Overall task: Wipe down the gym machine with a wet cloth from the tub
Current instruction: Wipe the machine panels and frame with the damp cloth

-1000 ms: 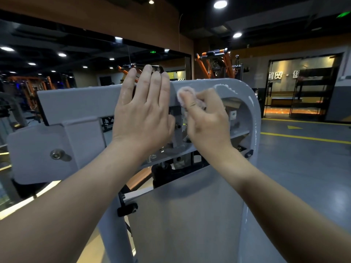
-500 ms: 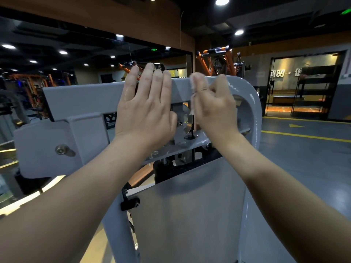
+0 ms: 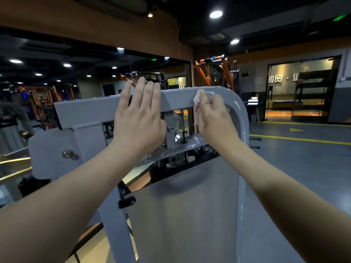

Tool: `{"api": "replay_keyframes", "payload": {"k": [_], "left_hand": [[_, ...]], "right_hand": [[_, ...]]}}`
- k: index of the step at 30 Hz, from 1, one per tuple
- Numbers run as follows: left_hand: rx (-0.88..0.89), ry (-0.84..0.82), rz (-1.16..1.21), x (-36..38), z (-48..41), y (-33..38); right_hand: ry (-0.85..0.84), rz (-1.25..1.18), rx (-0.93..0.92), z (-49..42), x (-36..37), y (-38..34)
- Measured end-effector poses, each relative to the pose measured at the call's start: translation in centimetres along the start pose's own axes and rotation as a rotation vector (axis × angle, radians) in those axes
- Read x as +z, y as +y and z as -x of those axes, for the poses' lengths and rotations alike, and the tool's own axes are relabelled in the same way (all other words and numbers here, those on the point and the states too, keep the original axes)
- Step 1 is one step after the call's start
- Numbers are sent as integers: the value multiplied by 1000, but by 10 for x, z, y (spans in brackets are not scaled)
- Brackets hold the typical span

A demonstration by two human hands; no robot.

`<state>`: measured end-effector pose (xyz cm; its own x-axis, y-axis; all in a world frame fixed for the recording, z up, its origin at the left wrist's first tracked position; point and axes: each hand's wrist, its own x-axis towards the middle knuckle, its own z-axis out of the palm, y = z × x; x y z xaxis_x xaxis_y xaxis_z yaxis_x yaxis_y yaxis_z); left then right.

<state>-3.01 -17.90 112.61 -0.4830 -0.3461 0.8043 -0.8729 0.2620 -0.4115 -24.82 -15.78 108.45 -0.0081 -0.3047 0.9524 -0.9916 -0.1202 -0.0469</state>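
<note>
— Left hand [image 3: 139,118] status?
— Fingers straight, palm lay flat against the grey top beam [image 3: 85,111] of the gym machine [image 3: 190,205].
— Right hand [image 3: 214,116]?
— It pinched the white cloth [image 3: 196,97] against the beam's curved corner. Wet streaks showed there. Grey floor [image 3: 303,164] with yellow lines lay at right.

Here's the grey gym machine [image 3: 47,149], filling the middle of the view. Its flat top bar [image 3: 85,111] runs from nine o'clock across to a rounded corner at two o'clock, where a post [image 3: 242,186] drops straight down. Wet streaks shine on that curve and down the post. A plain grey panel [image 3: 190,215] hangs below, toward six o'clock. The cloth [image 3: 196,99], small, white and crumpled, is pressed on the top bar at one o'clock, just short of the bend, under the right hand [image 3: 214,118].
</note>
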Motion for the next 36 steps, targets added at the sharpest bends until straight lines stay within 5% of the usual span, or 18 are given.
{"api": "replay_keyframes", "payload": {"k": [11, 17, 23, 28, 33, 36], "left_hand": [[100, 20, -121, 16, -18, 36], [88, 38, -96, 17, -22, 38], [111, 53, -90, 20, -21, 35], [113, 69, -60, 19, -21, 34], [119, 78, -72, 22, -21, 34], [116, 78, -47, 22, -21, 34]], "right_hand": [[93, 6, -151, -10, 12, -6], [207, -11, 163, -28, 6, 21], [174, -43, -85, -15, 17, 2], [216, -40, 305, -26, 9, 27], [88, -6, -44, -14, 15, -1], [125, 11, 166, -20, 4, 32]]}}
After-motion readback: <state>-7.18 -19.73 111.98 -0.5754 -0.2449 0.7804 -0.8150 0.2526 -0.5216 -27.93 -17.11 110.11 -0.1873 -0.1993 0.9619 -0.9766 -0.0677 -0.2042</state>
